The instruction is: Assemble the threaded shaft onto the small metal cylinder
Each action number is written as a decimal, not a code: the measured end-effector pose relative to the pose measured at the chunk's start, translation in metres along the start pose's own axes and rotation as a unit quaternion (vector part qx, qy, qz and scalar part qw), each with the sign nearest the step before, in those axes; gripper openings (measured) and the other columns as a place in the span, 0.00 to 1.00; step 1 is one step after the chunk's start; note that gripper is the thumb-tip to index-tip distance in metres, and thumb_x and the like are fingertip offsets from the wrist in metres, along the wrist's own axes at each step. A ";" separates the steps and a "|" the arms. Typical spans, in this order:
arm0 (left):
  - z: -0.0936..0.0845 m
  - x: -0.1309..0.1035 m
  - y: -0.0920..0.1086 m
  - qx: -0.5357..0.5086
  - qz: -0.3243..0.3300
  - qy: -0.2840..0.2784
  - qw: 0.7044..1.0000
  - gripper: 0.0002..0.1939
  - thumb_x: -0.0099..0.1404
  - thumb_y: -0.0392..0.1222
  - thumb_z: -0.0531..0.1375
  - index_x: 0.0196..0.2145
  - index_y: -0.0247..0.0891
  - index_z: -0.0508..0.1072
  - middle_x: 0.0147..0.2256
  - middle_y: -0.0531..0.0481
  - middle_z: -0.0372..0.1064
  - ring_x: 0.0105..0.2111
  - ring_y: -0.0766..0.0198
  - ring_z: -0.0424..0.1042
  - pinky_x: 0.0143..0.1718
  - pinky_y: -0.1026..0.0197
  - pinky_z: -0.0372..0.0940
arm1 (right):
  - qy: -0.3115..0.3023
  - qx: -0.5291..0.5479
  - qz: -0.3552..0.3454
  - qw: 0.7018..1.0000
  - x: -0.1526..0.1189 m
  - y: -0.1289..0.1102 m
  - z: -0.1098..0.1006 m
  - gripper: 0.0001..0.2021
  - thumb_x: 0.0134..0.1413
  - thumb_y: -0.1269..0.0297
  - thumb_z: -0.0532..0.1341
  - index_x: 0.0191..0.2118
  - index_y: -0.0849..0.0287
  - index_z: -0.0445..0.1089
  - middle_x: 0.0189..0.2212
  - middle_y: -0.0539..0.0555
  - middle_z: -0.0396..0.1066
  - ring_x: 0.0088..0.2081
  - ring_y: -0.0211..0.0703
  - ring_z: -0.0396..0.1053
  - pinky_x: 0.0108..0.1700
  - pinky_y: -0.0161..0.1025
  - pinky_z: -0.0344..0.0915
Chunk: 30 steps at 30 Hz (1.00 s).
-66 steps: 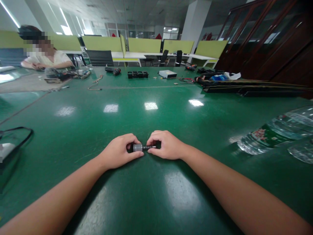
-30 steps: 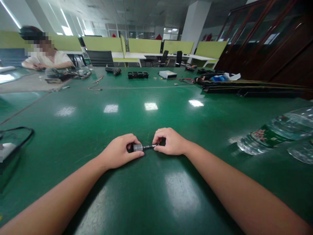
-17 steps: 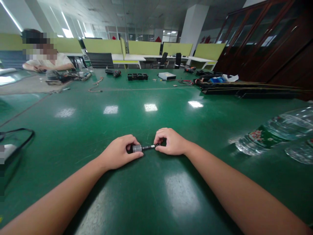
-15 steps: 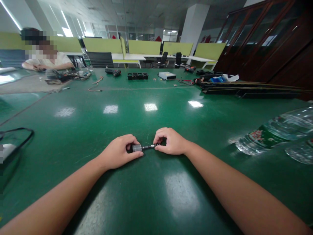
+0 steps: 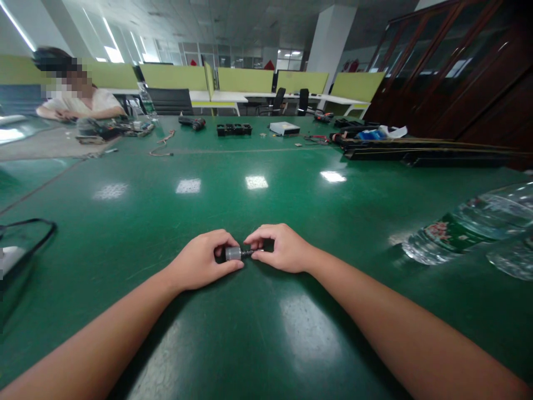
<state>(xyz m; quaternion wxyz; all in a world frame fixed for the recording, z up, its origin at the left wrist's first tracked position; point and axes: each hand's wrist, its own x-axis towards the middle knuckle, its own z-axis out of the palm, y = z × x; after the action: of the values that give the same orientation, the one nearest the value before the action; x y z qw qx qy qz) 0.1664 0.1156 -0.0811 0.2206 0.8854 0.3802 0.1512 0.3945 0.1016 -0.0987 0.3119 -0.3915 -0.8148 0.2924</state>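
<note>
Head view: left hand (image 5: 199,260) grips cylinder (image 5: 234,253); right hand (image 5: 285,249), now nearer it, grip unclear.

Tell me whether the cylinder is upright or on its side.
On its side: the cylinder, in the left hand, points its rod sideways toward the right hand.

A glossy green counter (image 5: 258,208) stretches toward a row of white desks (image 5: 225,96) with yellow-green partitions (image 5: 245,79) and dark chairs (image 5: 170,101). On the right, a tall reddish-brown cabinet (image 5: 462,94) with glass panes (image 5: 433,33) stands near a pale square pillar (image 5: 333,36). At the upper left, bright windows (image 5: 112,54) show below a greyish ceiling (image 5: 250,22), and squarish patches of reflected light (image 5: 257,182) gleam on the counter's polished surface.
</note>
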 end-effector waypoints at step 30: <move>0.001 0.000 0.000 0.003 0.016 0.011 1.000 0.13 0.60 0.51 0.62 0.36 0.38 0.73 0.30 0.52 0.68 0.29 0.64 0.65 0.30 0.64 0.57 | -0.047 -0.130 -0.091 0.986 0.001 -0.001 0.002 0.09 0.55 0.67 0.63 0.43 0.58 0.75 0.34 0.53 0.74 0.38 0.42 0.68 0.43 0.39 0.61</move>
<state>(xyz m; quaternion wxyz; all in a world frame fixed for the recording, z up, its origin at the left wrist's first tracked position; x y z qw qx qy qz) 0.1672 0.1155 -0.0824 0.2115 0.8900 0.3692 0.1636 0.3923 0.1014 -0.0993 0.2448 -0.3387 -0.8920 0.1725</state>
